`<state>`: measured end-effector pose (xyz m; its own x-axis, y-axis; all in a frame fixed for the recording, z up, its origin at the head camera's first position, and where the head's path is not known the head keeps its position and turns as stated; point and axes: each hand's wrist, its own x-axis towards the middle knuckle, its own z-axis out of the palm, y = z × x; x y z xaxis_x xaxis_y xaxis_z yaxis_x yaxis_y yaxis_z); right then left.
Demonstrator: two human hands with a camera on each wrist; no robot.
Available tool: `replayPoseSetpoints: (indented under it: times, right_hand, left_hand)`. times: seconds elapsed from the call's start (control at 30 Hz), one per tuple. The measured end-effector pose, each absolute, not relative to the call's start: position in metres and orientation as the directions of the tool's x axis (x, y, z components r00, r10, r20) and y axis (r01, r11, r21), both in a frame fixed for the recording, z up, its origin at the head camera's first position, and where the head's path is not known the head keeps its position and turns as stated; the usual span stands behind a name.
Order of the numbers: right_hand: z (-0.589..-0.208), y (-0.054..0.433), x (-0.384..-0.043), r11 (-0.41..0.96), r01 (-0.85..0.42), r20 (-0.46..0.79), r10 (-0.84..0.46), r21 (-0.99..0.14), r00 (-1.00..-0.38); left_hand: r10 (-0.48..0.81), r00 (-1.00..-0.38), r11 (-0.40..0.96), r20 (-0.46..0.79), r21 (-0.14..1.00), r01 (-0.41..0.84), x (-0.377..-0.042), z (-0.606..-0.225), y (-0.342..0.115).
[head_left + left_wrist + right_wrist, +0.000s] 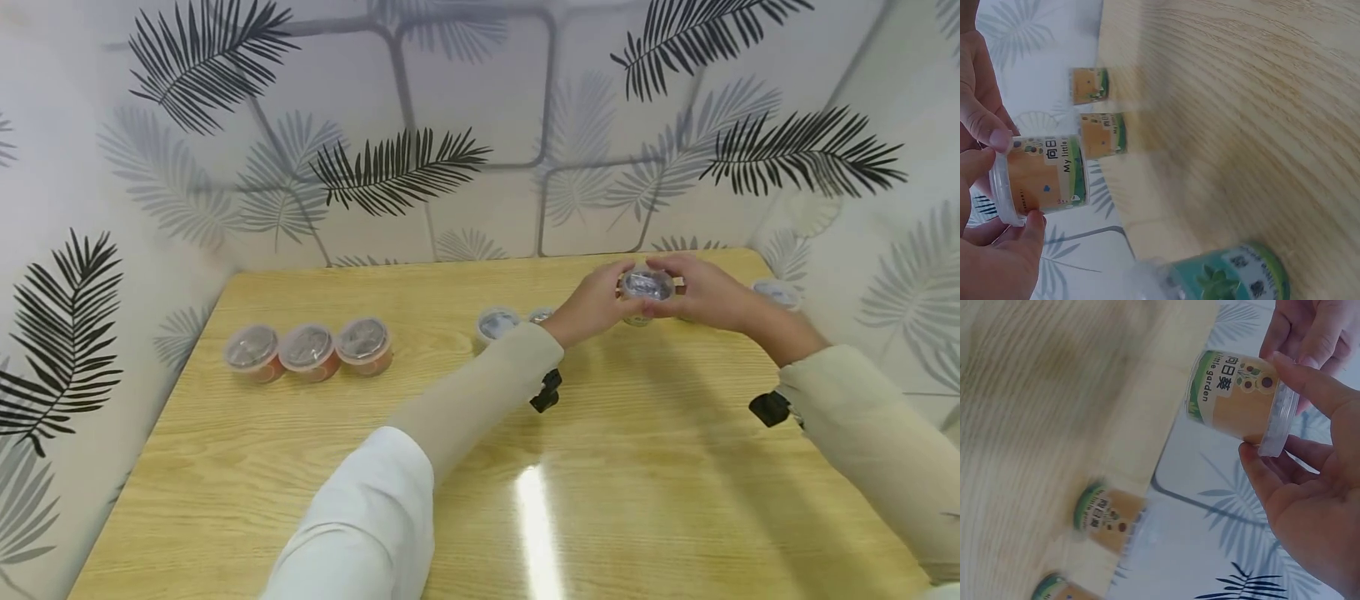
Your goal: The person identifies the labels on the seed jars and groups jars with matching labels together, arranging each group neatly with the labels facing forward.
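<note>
Both hands hold one small plastic cup (648, 286) above the far right part of the table. The cup has an orange sunflower label reading "My little garden" (1235, 394) and a clear lid (1002, 187). My left hand (592, 304) pinches it near the lid's rim with thumb and fingers. On the opposite side, my right hand (708, 292) grips the same rim. The cup is off the table, its lid facing my head camera. Both wrist views show the fingers around the lid end, leaving most of the label uncovered.
Three pinkish cups (307, 347) stand in a row at left on the wooden table (337, 467). A lidded cup (498, 323) and another (542, 315) stand near my left wrist. Behind my right hand is another cup (777, 293). Leaf-patterned wall (472, 108) borders the table.
</note>
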<state>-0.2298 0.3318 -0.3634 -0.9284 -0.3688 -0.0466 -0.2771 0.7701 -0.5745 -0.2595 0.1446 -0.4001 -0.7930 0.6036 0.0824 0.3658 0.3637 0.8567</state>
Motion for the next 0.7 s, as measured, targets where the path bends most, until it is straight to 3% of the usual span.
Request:
replayPoseSetpoints:
  times: [0.7]
  right_hand:
    - [-0.425,0.365,-0.246,0.783,-0.26,-0.09,-0.372,-0.566,-0.924]
  left_hand:
    - [0.548,-0.836,0.538,0.005,0.763,0.358,-0.263,-0.449,0.191]
